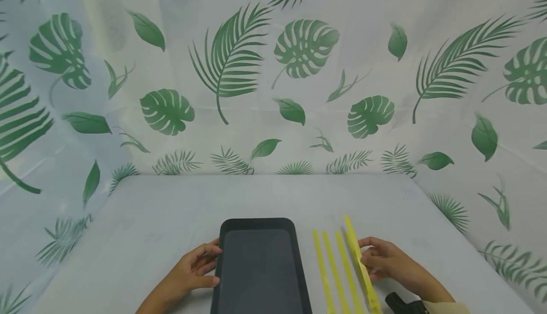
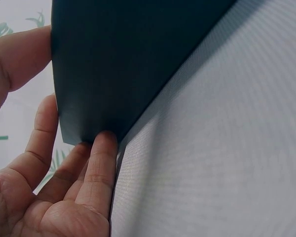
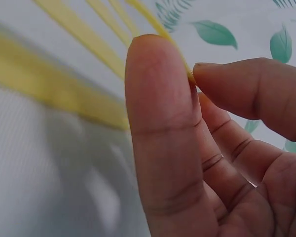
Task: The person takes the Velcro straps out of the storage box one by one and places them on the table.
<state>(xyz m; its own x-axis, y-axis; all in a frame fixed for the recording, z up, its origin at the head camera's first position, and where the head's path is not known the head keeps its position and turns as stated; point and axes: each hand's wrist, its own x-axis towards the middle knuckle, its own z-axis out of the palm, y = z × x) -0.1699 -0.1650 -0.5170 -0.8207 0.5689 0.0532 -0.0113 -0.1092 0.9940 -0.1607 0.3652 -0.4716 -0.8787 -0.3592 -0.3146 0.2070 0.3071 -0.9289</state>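
A dark rectangular tray (image 1: 261, 276) with rounded corners lies on the white table in the head view. My left hand (image 1: 193, 271) rests at its left side, fingers and thumb spread along the edge. The left wrist view has those fingertips (image 2: 104, 140) touching the tray's dark outer wall (image 2: 123, 64). On the tray's right, my right hand (image 1: 391, 261) pinches a yellow zip tie (image 1: 362, 269) between thumb and fingers, tilted up from the table. Its head end points toward me. More yellow zip ties (image 1: 334, 269) lie side by side between the tray and that hand.
A white table surface (image 1: 171, 209) extends behind and around the tray. Leaf-printed white cloth (image 1: 273, 152) rises at the back and both sides. A black device (image 1: 403, 304) sits on my right wrist, by a pale sleeve (image 1: 444, 308).
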